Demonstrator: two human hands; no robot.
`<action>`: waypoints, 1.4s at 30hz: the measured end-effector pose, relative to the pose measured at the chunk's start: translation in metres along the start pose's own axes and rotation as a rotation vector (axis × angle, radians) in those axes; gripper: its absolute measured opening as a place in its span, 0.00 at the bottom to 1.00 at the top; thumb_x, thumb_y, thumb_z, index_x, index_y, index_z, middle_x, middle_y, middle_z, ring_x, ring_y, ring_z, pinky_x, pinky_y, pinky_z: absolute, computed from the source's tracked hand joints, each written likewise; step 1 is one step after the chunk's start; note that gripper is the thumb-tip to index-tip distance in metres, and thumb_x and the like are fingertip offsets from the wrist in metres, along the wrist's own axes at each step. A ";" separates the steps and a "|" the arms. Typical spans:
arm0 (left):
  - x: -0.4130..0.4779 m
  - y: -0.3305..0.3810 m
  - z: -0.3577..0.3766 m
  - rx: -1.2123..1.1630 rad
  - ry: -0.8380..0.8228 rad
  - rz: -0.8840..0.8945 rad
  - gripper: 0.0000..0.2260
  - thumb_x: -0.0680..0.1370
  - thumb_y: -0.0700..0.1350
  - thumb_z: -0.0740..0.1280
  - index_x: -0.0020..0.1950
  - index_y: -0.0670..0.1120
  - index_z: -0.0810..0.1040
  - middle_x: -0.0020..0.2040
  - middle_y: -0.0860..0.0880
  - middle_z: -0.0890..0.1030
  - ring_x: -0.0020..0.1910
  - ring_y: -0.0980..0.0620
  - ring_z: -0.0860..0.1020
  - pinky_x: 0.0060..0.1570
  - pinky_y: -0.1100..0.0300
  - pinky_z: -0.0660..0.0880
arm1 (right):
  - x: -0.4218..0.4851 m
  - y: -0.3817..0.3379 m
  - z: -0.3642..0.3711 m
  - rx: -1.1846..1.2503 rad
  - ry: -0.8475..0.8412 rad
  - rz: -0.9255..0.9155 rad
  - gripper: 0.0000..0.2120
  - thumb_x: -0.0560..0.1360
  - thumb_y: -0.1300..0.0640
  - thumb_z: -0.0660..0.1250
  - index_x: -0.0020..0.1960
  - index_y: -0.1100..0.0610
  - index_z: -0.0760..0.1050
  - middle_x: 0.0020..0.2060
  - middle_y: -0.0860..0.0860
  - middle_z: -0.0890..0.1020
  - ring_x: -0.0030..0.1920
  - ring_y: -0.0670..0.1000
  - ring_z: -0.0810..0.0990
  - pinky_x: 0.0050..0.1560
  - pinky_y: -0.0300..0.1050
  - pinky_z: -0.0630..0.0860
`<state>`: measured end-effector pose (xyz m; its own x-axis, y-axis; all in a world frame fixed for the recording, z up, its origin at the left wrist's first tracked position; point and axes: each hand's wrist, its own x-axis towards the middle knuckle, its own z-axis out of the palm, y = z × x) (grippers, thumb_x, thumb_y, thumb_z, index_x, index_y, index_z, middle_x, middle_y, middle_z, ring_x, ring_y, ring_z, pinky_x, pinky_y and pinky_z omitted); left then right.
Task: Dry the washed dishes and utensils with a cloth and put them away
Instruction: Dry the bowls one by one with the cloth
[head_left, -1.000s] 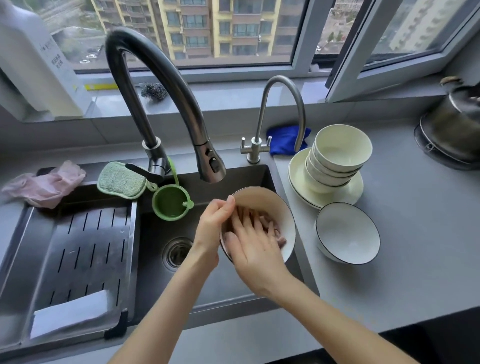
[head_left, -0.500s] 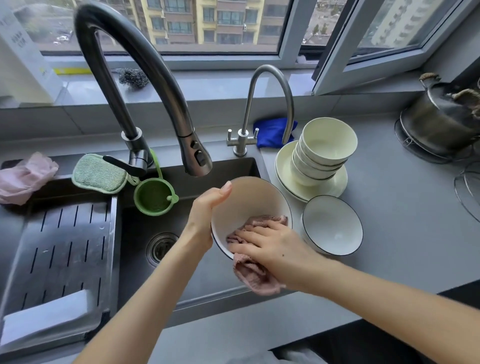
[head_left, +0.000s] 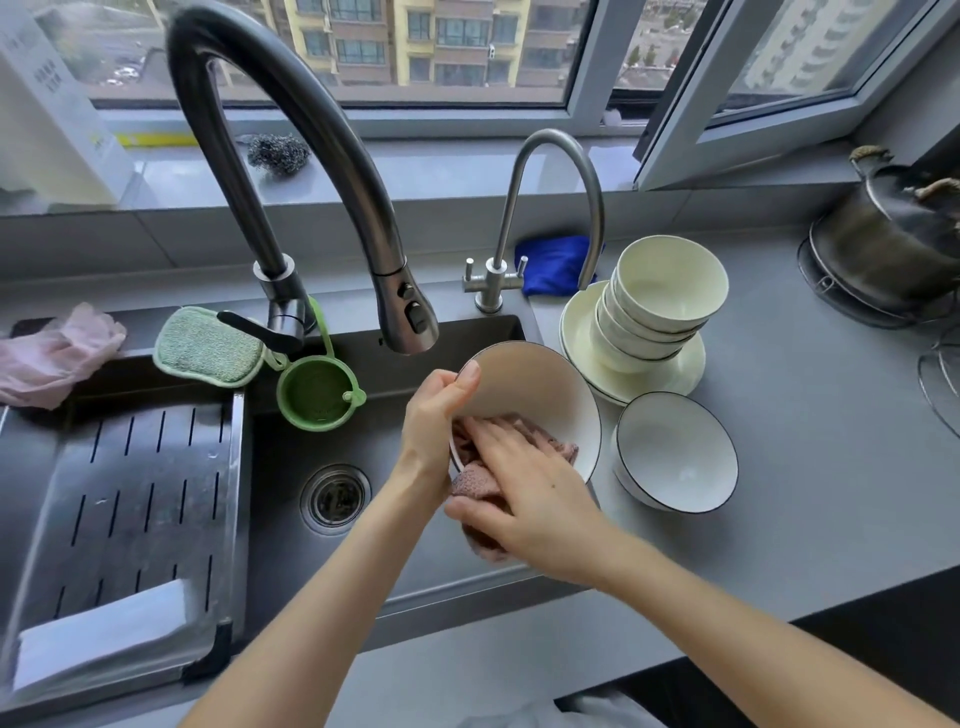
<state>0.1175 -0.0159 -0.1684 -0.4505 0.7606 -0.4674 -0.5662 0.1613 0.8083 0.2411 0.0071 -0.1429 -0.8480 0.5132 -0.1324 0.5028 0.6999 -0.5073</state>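
Note:
A white bowl with a dark rim (head_left: 540, 395) is tilted over the right side of the sink. My left hand (head_left: 436, 415) grips its left rim, thumb over the edge. My right hand (head_left: 524, 499) presses a pink cloth (head_left: 478, 483) against the bowl's lower inside; part of the cloth hangs below the rim. A second dark-rimmed bowl (head_left: 675, 452) sits upright on the counter to the right. Behind it, several cream bowls (head_left: 660, 301) are stacked on cream plates (head_left: 691, 369).
The black sink (head_left: 291, 467) has a tall dark faucet (head_left: 291, 156) and a small steel tap (head_left: 540, 218) close above the bowl. A drain rack (head_left: 135, 499), green sponge (head_left: 208, 348), green strainer (head_left: 317, 395), pink gloves (head_left: 52, 353), blue cloth (head_left: 550, 262) and pot (head_left: 893, 234) surround it.
My right hand with the cloth has swept from deep inside the bowl to its lower left rim. The bowl has tilted more toward me.

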 end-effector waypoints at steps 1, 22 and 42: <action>0.000 0.001 0.000 0.029 0.008 -0.015 0.19 0.60 0.62 0.72 0.36 0.48 0.76 0.45 0.41 0.76 0.48 0.42 0.75 0.61 0.35 0.69 | -0.003 -0.002 0.005 -0.051 0.016 -0.015 0.35 0.71 0.34 0.53 0.72 0.52 0.63 0.67 0.46 0.71 0.69 0.48 0.65 0.71 0.49 0.60; -0.031 -0.010 0.017 -0.096 -0.159 0.103 0.20 0.62 0.38 0.62 0.53 0.45 0.78 0.46 0.44 0.81 0.47 0.45 0.78 0.46 0.53 0.74 | -0.014 0.019 0.010 -0.286 0.431 -0.303 0.23 0.77 0.63 0.46 0.51 0.66 0.80 0.42 0.58 0.83 0.39 0.59 0.82 0.41 0.48 0.79; -0.017 0.008 0.008 0.087 -0.208 -0.014 0.16 0.56 0.39 0.59 0.39 0.46 0.82 0.35 0.45 0.81 0.42 0.41 0.74 0.42 0.53 0.70 | -0.022 0.043 0.015 -0.221 0.232 -0.486 0.16 0.74 0.63 0.60 0.60 0.64 0.77 0.51 0.56 0.83 0.50 0.56 0.81 0.55 0.50 0.77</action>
<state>0.1261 -0.0227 -0.1508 -0.2859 0.8695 -0.4027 -0.5055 0.2202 0.8343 0.2792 0.0186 -0.1743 -0.9439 0.1853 0.2734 0.1096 0.9566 -0.2699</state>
